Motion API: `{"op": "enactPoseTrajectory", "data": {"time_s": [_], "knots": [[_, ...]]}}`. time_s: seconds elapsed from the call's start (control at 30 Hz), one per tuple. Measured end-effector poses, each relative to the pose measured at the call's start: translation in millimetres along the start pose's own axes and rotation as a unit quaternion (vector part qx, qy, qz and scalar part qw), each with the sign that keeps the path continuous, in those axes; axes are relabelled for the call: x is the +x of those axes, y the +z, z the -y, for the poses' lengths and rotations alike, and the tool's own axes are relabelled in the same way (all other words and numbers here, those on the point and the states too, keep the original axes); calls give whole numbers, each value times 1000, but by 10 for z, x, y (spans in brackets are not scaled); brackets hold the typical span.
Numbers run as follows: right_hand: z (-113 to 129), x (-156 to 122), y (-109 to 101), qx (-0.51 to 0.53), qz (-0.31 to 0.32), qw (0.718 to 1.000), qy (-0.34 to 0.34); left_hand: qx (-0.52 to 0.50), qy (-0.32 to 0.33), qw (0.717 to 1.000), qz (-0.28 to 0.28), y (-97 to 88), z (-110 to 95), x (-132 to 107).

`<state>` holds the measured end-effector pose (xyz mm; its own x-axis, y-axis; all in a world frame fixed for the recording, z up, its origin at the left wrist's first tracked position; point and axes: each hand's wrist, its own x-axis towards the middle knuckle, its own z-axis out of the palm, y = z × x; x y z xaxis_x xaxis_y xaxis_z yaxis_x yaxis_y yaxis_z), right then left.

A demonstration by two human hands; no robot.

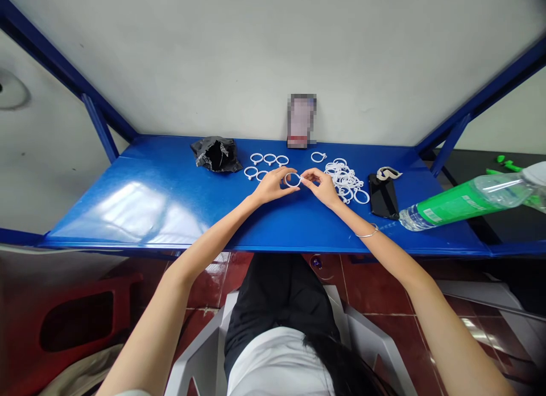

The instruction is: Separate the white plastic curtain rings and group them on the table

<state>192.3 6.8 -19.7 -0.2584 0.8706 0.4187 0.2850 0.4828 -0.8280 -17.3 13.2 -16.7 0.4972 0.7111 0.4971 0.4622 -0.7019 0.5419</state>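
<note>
A white plastic curtain ring (294, 186) is held between my two hands just above the blue table. My left hand (273, 185) has its thumb and fingers curled round the ring's left side. My right hand (321, 186) pinches the ring's right edge, and the small eyelet there is mostly hidden by the fingertips. Beyond my left hand, several like rings (269, 163) lie in two loose rows, the nearer row partly covered by the hand. Right of my right hand is a heap of curtain rings (341, 177). One single ring (318, 161) lies apart behind it.
An open black plastic bag (217, 155) sits at the back left of the blue table (205, 214). A blurred upright object (301, 120) leans on the wall. On the right are a black phone (384, 199), a whitish strip (389, 173) and a green-labelled bottle (463, 202).
</note>
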Motion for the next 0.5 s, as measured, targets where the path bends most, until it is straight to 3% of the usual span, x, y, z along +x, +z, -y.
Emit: {"op": "enactPoseTrajectory", "data": {"time_s": [0.23, 0.5], "knots": [[0, 3, 14, -14, 23, 1000, -10, -13, -15, 1000, -5, 18, 10, 7], [-13, 3, 15, -41, 0, 998, -42, -17, -9, 1000, 6, 15, -18, 13]]}}
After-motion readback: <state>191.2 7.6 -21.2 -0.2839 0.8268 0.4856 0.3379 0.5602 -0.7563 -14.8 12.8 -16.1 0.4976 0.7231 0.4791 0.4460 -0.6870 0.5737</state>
